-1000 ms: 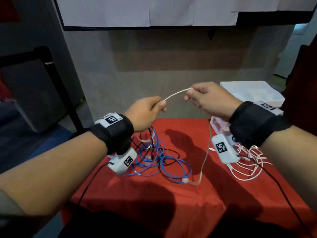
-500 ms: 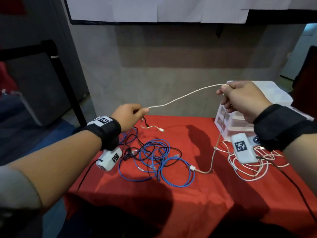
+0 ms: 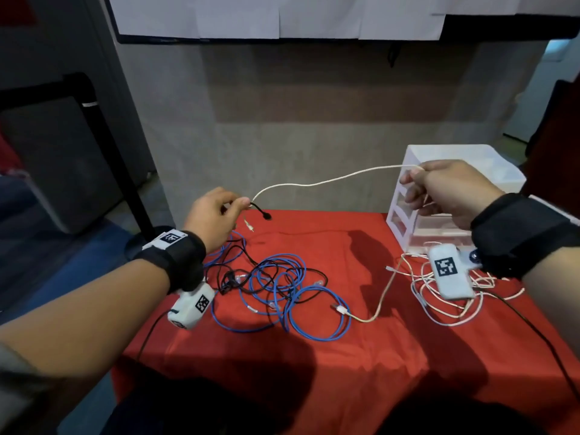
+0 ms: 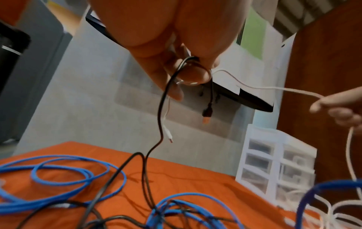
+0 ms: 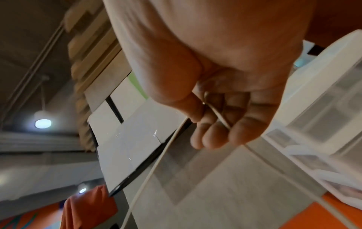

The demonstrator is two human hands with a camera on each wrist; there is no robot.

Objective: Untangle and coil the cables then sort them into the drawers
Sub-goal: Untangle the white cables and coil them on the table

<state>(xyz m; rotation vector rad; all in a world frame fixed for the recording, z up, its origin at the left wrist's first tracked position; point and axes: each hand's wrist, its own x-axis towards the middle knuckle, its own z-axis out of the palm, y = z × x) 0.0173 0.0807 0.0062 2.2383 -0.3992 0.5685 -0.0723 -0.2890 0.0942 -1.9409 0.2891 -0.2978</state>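
Note:
A thin white cable [image 3: 329,181] stretches in the air between my two hands. My left hand [image 3: 243,204] pinches its left part together with a black cable [image 4: 162,105], whose plug [image 4: 207,111] dangles beside the white cable's short end. My right hand [image 3: 414,175] grips the white cable in front of the drawer unit [image 3: 452,158]. From there the cable drops to the red table and ends in a connector [image 3: 340,309]. The right wrist view shows the cable [image 5: 156,158] running out of my curled fingers [image 5: 211,133]. Blue cables [image 3: 282,293], tangled with black ones, lie below my left hand.
A loose pile of white cables [image 3: 448,312] lies on the red tablecloth [image 3: 345,372] under my right wrist, in front of the white drawers [image 4: 274,167]. A grey wall stands right behind the table. A black stand [image 3: 103,146] rises at the left.
My hands have pulled apart from nearly touching, the right going right toward the drawers, so the white span between them has lengthened. A black cable end now hangs from my left hand.

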